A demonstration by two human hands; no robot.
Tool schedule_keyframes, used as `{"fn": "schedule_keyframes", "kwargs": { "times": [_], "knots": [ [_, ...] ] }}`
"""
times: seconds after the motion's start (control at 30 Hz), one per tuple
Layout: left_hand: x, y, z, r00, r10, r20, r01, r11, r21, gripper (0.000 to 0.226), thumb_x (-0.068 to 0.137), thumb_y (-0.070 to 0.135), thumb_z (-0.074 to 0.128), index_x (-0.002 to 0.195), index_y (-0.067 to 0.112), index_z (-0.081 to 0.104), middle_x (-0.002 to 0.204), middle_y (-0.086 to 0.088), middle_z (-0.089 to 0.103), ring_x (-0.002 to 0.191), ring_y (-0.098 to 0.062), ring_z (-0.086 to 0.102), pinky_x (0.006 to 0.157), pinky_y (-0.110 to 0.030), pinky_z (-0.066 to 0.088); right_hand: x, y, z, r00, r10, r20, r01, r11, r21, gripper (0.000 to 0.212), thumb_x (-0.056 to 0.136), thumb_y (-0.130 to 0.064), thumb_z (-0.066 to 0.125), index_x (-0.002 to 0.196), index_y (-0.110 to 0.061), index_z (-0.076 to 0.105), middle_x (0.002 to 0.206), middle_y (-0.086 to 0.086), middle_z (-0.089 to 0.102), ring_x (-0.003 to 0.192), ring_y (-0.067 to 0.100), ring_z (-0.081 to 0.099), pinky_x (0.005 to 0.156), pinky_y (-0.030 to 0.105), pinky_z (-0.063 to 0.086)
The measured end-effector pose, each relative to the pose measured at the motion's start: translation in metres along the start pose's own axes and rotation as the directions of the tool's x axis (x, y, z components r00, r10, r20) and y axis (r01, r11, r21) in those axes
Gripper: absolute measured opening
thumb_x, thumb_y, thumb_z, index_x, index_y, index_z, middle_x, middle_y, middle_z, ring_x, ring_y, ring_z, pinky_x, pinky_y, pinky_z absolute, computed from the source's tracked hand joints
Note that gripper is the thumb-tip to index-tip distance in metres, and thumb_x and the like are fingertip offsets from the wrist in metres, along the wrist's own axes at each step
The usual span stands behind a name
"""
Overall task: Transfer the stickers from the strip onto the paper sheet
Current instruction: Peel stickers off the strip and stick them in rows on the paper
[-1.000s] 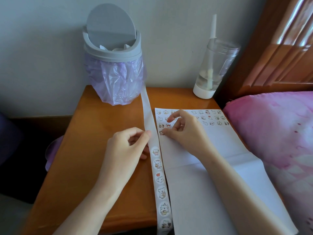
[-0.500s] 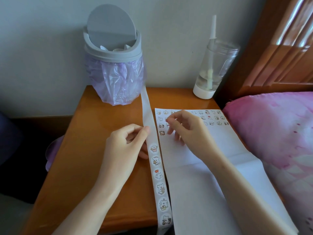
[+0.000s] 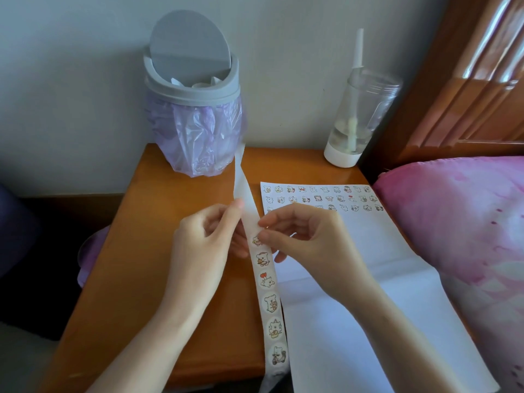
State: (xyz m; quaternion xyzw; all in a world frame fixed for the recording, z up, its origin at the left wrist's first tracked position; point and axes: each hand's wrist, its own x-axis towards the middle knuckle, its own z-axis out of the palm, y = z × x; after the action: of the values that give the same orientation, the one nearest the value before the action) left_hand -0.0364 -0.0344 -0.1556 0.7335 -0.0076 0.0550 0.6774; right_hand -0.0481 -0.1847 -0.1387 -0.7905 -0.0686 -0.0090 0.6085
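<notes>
No readable text anywhere — the stickers (image 3: 267, 280) bear only cartoon animals.

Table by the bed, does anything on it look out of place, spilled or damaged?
Nothing spilled or damaged. The paper sheet and the near end of the sticker strip both hang past the front edge of the table, the strip curling over it. The strip's bare end trails back beside the bin.

1 head camera, facing forward-down, near table (image 3: 136, 265).
</notes>
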Motion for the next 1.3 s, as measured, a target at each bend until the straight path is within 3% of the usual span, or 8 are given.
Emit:
{"fn": "schedule_keyframes", "kwargs": {
  "times": [0.2, 0.4, 0.53, 0.73, 0.83, 0.93, 1.07, 1.3],
  "knots": [
    [0.001, 0.000, 0.000, 0.992, -0.024, 0.122, 0.020, 0.999, 0.032, 0.031, 0.090, 0.032, 0.058, 0.073, 0.009, 0.070, 0.067, -0.007, 0.071, 0.064, -0.026, 0.068, 0.068, -0.042, 0.056, -0.001, 0.001, 0.001, 0.999, -0.034, -0.039, 0.034, 0.999, -0.002, 0.010, 0.079, 0.000, 0.072, 0.081, -0.010, 0.071, 0.072, 0.004, 0.073, 0.061, 0.012, 0.068, 0.059, 0.018, 0.053],
    [0.000, -0.003, -0.001, 0.990, -0.020, 0.142, 0.011, 0.998, 0.062, 0.025, 0.091, 0.025, 0.059, 0.072, 0.015, 0.072, 0.066, -0.002, 0.071, 0.059, -0.015, 0.067, 0.062, -0.027, 0.055, -0.001, 0.002, -0.001, 0.999, -0.019, -0.040, 0.016, 0.997, -0.070, 0.008, 0.080, -0.003, 0.072, 0.079, -0.011, 0.070, 0.070, 0.003, 0.072, 0.060, 0.012, 0.067, 0.061, 0.021, 0.054],
    [0.001, -0.005, -0.001, 0.992, -0.016, 0.128, 0.007, 0.998, 0.068, 0.024, 0.090, 0.026, 0.060, 0.072, 0.017, 0.073, 0.065, -0.002, 0.071, 0.058, -0.016, 0.066, 0.059, -0.023, 0.053, 0.000, 0.003, 0.000, 0.999, -0.016, -0.045, 0.007, 0.984, -0.180, 0.011, 0.081, -0.011, 0.073, 0.076, -0.020, 0.069, 0.076, -0.004, 0.070, 0.069, 0.012, 0.064, 0.068, 0.033, 0.057],
    [0.001, -0.006, -0.001, 0.992, -0.056, 0.110, 0.045, 0.994, 0.097, 0.024, 0.090, 0.031, 0.059, 0.074, 0.017, 0.072, 0.065, -0.001, 0.071, 0.056, -0.014, 0.066, 0.053, -0.013, 0.049, 0.001, 0.000, -0.001, 0.996, -0.086, -0.024, 0.072, 0.928, -0.365, 0.015, 0.082, -0.027, 0.070, 0.073, -0.035, 0.062, 0.086, -0.016, 0.059, 0.081, 0.007, 0.053, 0.071, 0.016, 0.044],
    [0.000, -0.006, -0.001, 0.993, -0.060, 0.102, 0.048, 0.992, 0.118, 0.023, 0.090, 0.032, 0.058, 0.078, 0.019, 0.072, 0.067, 0.005, 0.072, 0.057, -0.012, 0.067, 0.049, -0.010, 0.047, 0.005, -0.008, -0.011, 0.995, -0.084, -0.043, 0.074, 0.975, -0.209, 0.007, 0.079, -0.027, 0.071, 0.076, -0.028, 0.065, 0.081, -0.015, 0.064, 0.073, 0.006, 0.055, 0.063, 0.017, 0.044],
    [-0.001, -0.006, -0.001, 0.991, -0.066, 0.113, 0.052, 0.991, 0.122, 0.021, 0.091, 0.029, 0.058, 0.079, 0.020, 0.072, 0.068, 0.005, 0.072, 0.058, -0.013, 0.068, 0.051, -0.015, 0.051, 0.014, -0.007, -0.031, 0.990, 0.001, -0.140, -0.014, 0.996, -0.093, 0.004, 0.083, -0.019, 0.069, 0.080, -0.018, 0.067, 0.066, -0.013, 0.065, 0.056, 0.002, 0.054, 0.052, 0.016, 0.044],
    [0.000, -0.007, -0.001, 0.991, -0.060, 0.116, 0.044, 0.990, 0.137, 0.020, 0.091, 0.027, 0.059, 0.079, 0.019, 0.073, 0.067, -0.003, 0.071, 0.059, -0.017, 0.068, 0.059, -0.027, 0.056, 0.025, 0.007, -0.045, 0.962, 0.184, -0.199, -0.221, 0.958, -0.182, 0.007, 0.085, -0.019, 0.069, 0.083, -0.013, 0.071, 0.062, -0.003, 0.064, 0.044, 0.005, 0.047, 0.044, 0.014, 0.039],
    [0.000, -0.007, 0.001, 0.990, -0.065, 0.121, 0.048, 0.989, 0.137, 0.019, 0.091, 0.025, 0.060, 0.079, 0.018, 0.073, 0.066, -0.004, 0.071, 0.057, -0.014, 0.067, 0.051, -0.015, 0.051, 0.036, 0.018, -0.037, 0.953, 0.232, -0.194, -0.268, 0.945, -0.187, 0.006, 0.082, -0.012, 0.072, 0.076, -0.016, 0.071, 0.082, 0.008, 0.073, 0.049, 0.004, 0.049, 0.045, 0.010, 0.037]
  ]
}}
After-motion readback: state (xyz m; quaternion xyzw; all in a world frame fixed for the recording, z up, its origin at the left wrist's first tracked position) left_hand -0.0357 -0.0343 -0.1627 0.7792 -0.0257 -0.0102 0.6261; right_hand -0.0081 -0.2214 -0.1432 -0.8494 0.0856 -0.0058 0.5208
